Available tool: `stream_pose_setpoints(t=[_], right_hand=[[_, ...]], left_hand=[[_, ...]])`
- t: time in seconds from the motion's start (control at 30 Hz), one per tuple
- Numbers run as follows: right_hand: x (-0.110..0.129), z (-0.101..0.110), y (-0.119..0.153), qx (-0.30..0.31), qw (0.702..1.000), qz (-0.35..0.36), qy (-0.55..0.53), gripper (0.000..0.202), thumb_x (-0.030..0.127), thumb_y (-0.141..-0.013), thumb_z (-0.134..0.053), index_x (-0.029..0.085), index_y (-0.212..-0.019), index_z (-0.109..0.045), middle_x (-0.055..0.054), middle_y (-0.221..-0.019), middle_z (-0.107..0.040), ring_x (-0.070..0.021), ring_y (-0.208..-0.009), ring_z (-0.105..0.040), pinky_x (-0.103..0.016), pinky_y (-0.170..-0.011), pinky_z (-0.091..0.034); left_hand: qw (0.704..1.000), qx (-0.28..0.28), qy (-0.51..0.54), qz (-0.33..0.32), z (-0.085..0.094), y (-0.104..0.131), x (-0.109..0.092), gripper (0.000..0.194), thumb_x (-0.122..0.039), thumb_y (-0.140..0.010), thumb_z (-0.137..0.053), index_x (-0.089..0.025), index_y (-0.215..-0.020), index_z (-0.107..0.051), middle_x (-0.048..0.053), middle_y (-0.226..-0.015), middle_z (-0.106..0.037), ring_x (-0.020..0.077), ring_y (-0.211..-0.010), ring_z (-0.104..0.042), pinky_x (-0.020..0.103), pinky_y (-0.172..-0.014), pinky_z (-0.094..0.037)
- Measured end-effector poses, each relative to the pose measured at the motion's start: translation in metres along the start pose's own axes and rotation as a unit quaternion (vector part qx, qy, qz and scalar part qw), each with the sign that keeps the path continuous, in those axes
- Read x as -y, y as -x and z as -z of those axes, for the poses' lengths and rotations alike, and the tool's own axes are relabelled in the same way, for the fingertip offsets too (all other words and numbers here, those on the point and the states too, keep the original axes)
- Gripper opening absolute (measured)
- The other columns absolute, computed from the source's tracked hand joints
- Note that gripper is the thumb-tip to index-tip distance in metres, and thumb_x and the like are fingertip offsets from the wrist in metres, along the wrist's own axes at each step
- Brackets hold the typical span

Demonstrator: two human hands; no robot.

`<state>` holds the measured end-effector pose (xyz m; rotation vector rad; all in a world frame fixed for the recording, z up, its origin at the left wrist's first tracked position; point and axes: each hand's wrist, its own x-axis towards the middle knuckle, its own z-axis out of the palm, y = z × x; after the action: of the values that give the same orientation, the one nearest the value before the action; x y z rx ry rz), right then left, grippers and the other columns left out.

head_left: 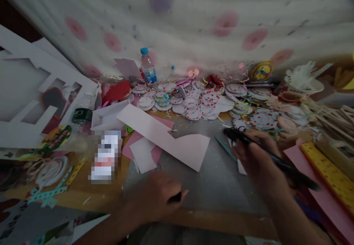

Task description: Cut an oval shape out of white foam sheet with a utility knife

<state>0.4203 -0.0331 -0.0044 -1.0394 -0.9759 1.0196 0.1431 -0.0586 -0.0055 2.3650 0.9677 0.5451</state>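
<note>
My right hand grips a long black tool, perhaps a glue gun or marker, that points up and left over the grey cutting mat. Low at the front, my left hand rests on the mat's near edge, fingers curled around a small dark object I cannot identify. A pale pink cut paper shape lies on the mat just beyond both hands. A thin teal stick lies beside my right hand.
Several dotted paper circles are heaped at the back, near a water bottle. White cut cardboard leans at the left. A yellow ruler and pink sheet lie right. A dotted cloth hangs behind.
</note>
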Motion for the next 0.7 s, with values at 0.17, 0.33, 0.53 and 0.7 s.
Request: stream_pose_setpoints(t=[0.17,0.33,0.53,0.7], right_hand=[[-0.053,-0.048,-0.017,0.017,0.995,-0.071,-0.066,0.011,0.033,-0.082,-0.067,0.027,-0.083,-0.058,0.008,-0.054,-0.041,-0.0101,-0.049,-0.04,-0.025,-0.05,-0.034],[-0.08,-0.064,-0.02,0.028,0.992,-0.11,-0.059,0.014,0.036,-0.086,-0.061,0.029,-0.079,-0.052,0.01,-0.049,-0.03,-0.0107,-0.041,-0.029,-0.025,-0.045,-0.025],[-0.093,-0.069,-0.021,0.028,0.992,-0.12,-0.016,0.014,0.038,-0.086,-0.062,0.03,-0.079,-0.053,0.008,-0.053,-0.039,-0.0126,-0.043,-0.034,-0.027,-0.045,-0.021],[-0.088,-0.07,-0.021,0.025,0.994,-0.101,0.031,0.015,0.039,-0.084,-0.065,0.029,-0.092,-0.057,0.006,-0.058,-0.051,-0.0157,-0.052,-0.046,-0.029,-0.05,-0.03]], left_hand=[[0.946,-0.151,0.282,0.049,-0.031,-0.068,0.029,0.034,-0.022,-0.078,-0.064,-0.019,-0.052,-0.042,-0.005,-0.05,-0.038,0.0097,-0.049,-0.034,0.027,-0.051,-0.022],[0.846,-0.353,0.368,0.156,-0.021,-0.098,0.083,0.044,-0.03,-0.089,-0.049,-0.022,-0.056,-0.021,-0.007,-0.052,-0.02,0.0093,-0.048,-0.019,0.025,-0.05,-0.022],[0.804,-0.347,0.446,0.184,-0.027,-0.093,0.11,0.047,-0.029,-0.078,-0.068,-0.019,-0.049,-0.032,-0.007,-0.049,-0.027,0.0077,-0.048,-0.026,0.026,-0.05,-0.02],[0.762,-0.335,0.522,0.184,-0.024,-0.095,0.111,0.05,-0.03,-0.078,-0.068,-0.019,-0.05,-0.028,-0.008,-0.048,-0.023,0.0066,-0.046,-0.022,0.026,-0.05,-0.02]])
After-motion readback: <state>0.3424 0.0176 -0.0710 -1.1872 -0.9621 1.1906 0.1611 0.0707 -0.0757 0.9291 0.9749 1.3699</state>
